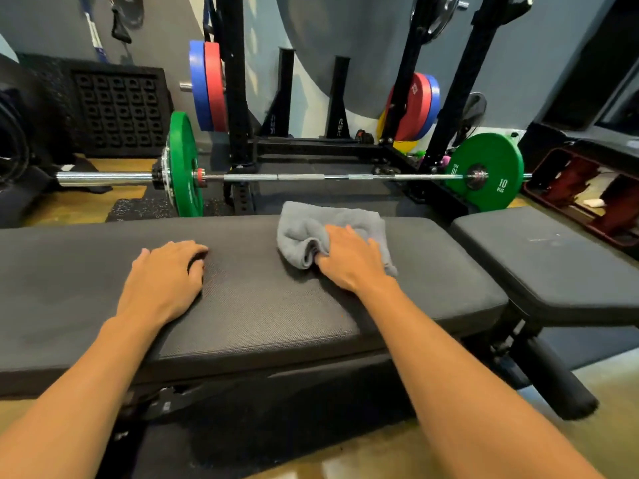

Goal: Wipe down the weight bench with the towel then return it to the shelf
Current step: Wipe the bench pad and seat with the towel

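Two bare hands rest on the long black pad of the weight bench (pixel 259 299), whose long axis runs left to right across the view. The right hand (pixel 349 259) lies palm down on the grey towel (pixel 311 229), fingers spread over the cloth and the thumb tucked into a bunched fold, pressing it onto the tabletop near the far edge of the pad. The left hand (pixel 164 276) is flat on bare pad to the left of the towel, well apart from it, fingers loosely curled and holding nothing; it seems only to brace. Judging from this, wiping is under way, and the stretch of pad to the left of the towel is the longer one, so the next stroke probably follows the pad's length. The separate seat pad (pixel 553 264) lies to the right of the towel. No shelf can be picked out with certainty.
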A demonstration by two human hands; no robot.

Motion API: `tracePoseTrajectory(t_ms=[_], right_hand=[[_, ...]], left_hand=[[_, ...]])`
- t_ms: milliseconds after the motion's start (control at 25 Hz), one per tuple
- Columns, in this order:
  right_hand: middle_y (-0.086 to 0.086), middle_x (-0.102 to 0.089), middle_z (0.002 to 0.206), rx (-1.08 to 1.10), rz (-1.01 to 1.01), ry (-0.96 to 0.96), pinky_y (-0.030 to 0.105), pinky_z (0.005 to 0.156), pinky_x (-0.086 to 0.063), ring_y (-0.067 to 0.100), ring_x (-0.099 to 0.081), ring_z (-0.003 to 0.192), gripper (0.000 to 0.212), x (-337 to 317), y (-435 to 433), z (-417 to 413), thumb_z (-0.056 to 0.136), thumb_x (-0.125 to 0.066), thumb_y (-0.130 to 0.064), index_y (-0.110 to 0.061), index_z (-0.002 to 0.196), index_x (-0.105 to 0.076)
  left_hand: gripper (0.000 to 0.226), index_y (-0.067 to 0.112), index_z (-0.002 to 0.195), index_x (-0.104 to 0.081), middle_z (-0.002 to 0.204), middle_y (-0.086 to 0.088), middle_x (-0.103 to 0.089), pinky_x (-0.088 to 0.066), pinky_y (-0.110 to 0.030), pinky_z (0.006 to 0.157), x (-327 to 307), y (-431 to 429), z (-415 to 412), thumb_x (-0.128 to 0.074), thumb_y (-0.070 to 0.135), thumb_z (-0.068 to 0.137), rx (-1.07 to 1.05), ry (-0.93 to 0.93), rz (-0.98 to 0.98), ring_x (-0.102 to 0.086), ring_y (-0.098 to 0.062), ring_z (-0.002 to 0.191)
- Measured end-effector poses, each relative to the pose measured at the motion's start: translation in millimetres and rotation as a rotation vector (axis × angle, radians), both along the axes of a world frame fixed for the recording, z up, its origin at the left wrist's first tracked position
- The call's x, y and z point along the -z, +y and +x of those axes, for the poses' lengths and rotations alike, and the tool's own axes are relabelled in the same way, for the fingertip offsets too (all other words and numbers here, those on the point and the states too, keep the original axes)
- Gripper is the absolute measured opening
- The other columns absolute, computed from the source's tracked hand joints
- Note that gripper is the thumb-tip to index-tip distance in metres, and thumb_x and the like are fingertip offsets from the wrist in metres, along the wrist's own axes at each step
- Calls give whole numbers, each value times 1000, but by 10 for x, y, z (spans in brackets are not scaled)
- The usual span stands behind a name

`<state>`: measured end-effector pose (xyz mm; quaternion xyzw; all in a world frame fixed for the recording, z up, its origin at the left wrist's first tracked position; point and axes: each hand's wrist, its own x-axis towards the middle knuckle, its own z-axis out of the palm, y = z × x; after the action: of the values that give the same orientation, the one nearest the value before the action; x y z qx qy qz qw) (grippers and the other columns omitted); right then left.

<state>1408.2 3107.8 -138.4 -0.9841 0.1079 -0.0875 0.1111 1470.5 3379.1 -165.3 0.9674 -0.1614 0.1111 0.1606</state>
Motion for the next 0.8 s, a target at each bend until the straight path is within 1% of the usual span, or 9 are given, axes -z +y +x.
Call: tracePoseTrajectory(t_ms=[80,120,280,320,400,480,520,680,800], right_hand=[[9,-64,129,193,-32,-9,52,95,-45,36,-55,119,57,-33,-743,-239,75,-38,-51,-24,122,-55],[9,-63,131,234,-33,10,51,95,-46,36,-56,119,62,-57,-982,-331,73,-39,-56,-23,124,-55],[12,-55,133,276,-24,44,56,96,-41,37,-51,120,80,-57,-1098,-276,70,-60,-71,-14,124,-49],[14,-54,135,280,-3,39,57,97,-40,38,-49,122,80,-43,-1036,-237,71,-61,-69,-13,127,-46],[14,-56,136,268,-20,41,58,99,-38,38,-49,124,64,-9,-904,-204,79,-59,-54,-17,129,-45],[12,-60,130,262,-68,30,56,98,-37,37,-50,121,47,56,-715,-284,81,-54,-41,-20,123,-50],[11,-61,128,240,-72,6,55,98,-37,36,-50,119,43,61,-553,-332,82,-54,-39,-20,121,-51],[3,-59,127,5,-41,-24,55,98,-35,30,-50,120,47,84,272,-351,82,-57,-50,-21,119,-50],[1,-58,129,-37,-18,-56,53,91,-36,30,-50,120,44,7,196,-424,84,-55,-48,-23,120,-51]], left_hand=[[35,21,128,-60,134,-6,-62,-31,-58,109,-3,-27,-14,-47,24,95,6,7,-2,-55,-32,123],[35,21,128,-59,133,-6,-62,-31,-58,109,-9,-38,-2,-47,23,95,3,12,-10,-55,-32,122],[35,21,127,-59,131,-5,-63,-32,-57,109,-4,-44,-5,-46,23,94,6,4,-9,-55,-32,121],[35,21,126,-59,132,-4,-63,-32,-57,109,3,-49,-16,-46,24,94,11,7,-13,-55,-31,122],[36,20,126,-59,133,-4,-63,-32,-56,109,1,-51,-1,-45,24,93,0,13,-2,-55,-31,122],[36,19,126,-60,134,-6,-62,-31,-55,108,-1,-70,-4,-45,25,94,-22,8,26,-55,-33,121],[36,18,127,-60,134,-7,-61,-31,-55,107,-16,-121,-28,-44,26,94,-24,7,26,-55,-34,121],[36,20,124,-62,133,-6,-61,-28,-55,108,-21,-660,-133,-41,26,96,74,50,-15,-52,-32,123],[35,22,117,-65,126,-5,-65,-29,-56,107,-3,-1029,-199,-39,24,94,127,50,-21,-53,-32,119]])
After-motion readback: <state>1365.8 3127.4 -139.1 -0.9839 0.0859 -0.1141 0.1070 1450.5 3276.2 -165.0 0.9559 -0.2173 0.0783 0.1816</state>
